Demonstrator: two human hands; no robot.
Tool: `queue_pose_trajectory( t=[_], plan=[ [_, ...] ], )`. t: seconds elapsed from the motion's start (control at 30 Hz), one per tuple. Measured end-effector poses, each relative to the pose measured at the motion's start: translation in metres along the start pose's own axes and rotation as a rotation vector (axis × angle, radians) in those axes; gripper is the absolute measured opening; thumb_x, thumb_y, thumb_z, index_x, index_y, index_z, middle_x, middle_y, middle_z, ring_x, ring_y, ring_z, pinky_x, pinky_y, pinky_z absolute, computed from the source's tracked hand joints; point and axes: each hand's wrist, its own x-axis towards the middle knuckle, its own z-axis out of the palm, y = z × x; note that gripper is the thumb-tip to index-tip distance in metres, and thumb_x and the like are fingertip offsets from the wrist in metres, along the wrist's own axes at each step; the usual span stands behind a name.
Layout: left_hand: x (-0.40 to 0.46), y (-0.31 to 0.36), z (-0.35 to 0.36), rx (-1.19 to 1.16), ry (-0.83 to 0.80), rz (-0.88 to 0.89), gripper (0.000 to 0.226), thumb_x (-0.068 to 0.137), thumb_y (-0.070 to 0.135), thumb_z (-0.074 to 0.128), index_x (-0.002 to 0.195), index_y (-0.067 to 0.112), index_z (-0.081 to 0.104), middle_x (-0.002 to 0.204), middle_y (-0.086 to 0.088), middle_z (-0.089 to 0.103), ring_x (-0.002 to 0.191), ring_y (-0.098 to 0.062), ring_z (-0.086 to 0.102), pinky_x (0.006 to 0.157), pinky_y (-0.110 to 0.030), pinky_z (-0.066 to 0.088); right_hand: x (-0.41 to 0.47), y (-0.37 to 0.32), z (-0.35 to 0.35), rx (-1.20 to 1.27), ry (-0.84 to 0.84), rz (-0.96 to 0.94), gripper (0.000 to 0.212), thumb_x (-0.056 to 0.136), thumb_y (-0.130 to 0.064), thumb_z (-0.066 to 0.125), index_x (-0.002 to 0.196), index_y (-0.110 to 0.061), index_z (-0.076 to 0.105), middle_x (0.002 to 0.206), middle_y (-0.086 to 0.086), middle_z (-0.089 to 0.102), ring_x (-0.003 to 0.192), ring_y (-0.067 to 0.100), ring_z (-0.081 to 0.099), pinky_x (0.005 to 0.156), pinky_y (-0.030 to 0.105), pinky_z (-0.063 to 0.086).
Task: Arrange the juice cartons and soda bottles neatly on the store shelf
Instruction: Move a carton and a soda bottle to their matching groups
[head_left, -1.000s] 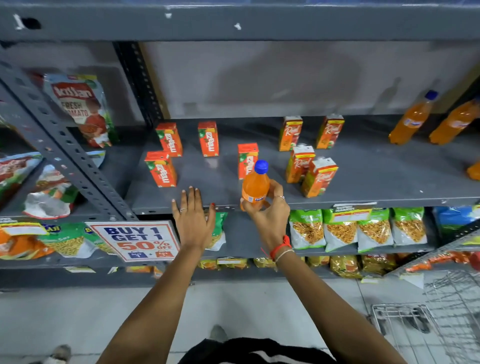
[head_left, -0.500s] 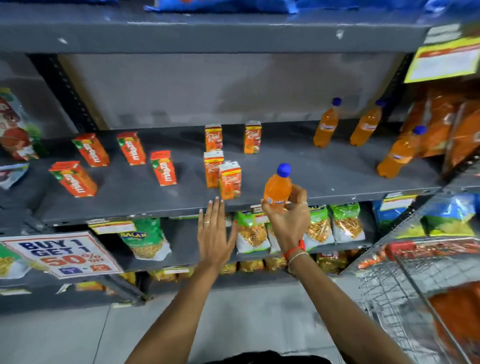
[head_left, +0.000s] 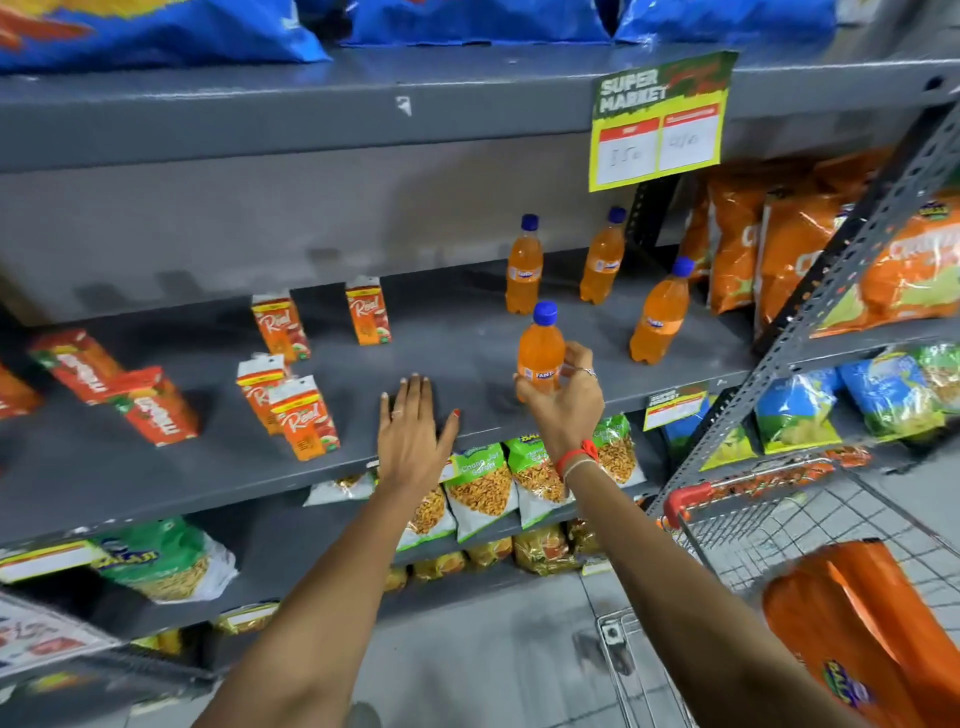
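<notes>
My right hand grips an orange soda bottle with a blue cap, upright over the front of the grey shelf. Three more orange soda bottles stand behind and to its right. My left hand lies flat and open on the shelf's front edge, holding nothing. Orange Real juice cartons stand left of my hands. Red juice cartons stand further left.
A yellow price sign hangs from the shelf above. Orange snack bags fill the bay to the right. Snack packets hang below the shelf. A wire shopping cart with an orange bag stands at the lower right.
The view has swung to the right along the shelf. My right hand has carried the soda bottle rightward, closer to the other bottles. My left hand has slid right along the shelf edge.
</notes>
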Motion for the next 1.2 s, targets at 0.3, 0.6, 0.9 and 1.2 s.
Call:
queue_pose_trajectory(
  t=[0.3, 0.6, 0.9, 1.2],
  plan=[
    [0.013, 0.006, 0.015, 0.081, -0.114, -0.008, 0.07, 0.091, 0.054, 0.023, 0.144, 0.008, 0.015, 0.155, -0.009, 0.016, 0.143, -0.024, 0.011, 0.116, -0.046, 0.006, 0.048, 0.007, 0.002, -0.009, -0.028, 0.047, 0.055, 0.068, -0.022, 0.077, 0.113, -0.013, 0.047, 0.103, 0.01, 0.067, 0.092, 0.028, 0.063, 0.08, 0.033, 0.047],
    [0.013, 0.004, 0.013, 0.06, -0.143, 0.001, 0.071, 0.091, 0.055, 0.022, 0.144, 0.009, 0.012, 0.156, -0.008, 0.012, 0.143, -0.023, 0.006, 0.116, -0.045, 0.002, 0.066, 0.01, 0.009, 0.007, -0.031, 0.088, 0.054, 0.073, -0.019, 0.075, 0.117, -0.014, 0.045, 0.11, 0.012, 0.065, 0.097, 0.029, 0.062, 0.079, 0.027, 0.042],
    [0.011, 0.002, 0.014, 0.04, -0.131, 0.019, 0.07, 0.091, 0.055, 0.023, 0.144, 0.01, 0.014, 0.155, -0.007, 0.014, 0.143, -0.023, 0.008, 0.116, -0.043, 0.001, 0.071, 0.013, 0.013, 0.014, -0.082, 0.108, 0.066, 0.075, -0.015, 0.073, 0.131, -0.012, 0.037, 0.123, 0.016, 0.058, 0.11, 0.033, 0.057, 0.094, 0.039, 0.047],
    [0.003, -0.001, 0.012, 0.04, -0.095, 0.026, 0.072, 0.088, 0.058, 0.014, 0.143, 0.011, 0.022, 0.153, -0.008, 0.022, 0.142, -0.023, 0.015, 0.116, -0.042, 0.008, 0.034, 0.006, 0.015, -0.112, 0.133, -0.106, 0.06, 0.074, -0.012, 0.07, 0.126, -0.006, 0.041, 0.124, 0.021, 0.042, 0.115, 0.035, 0.04, 0.093, 0.035, 0.038]
  ],
)
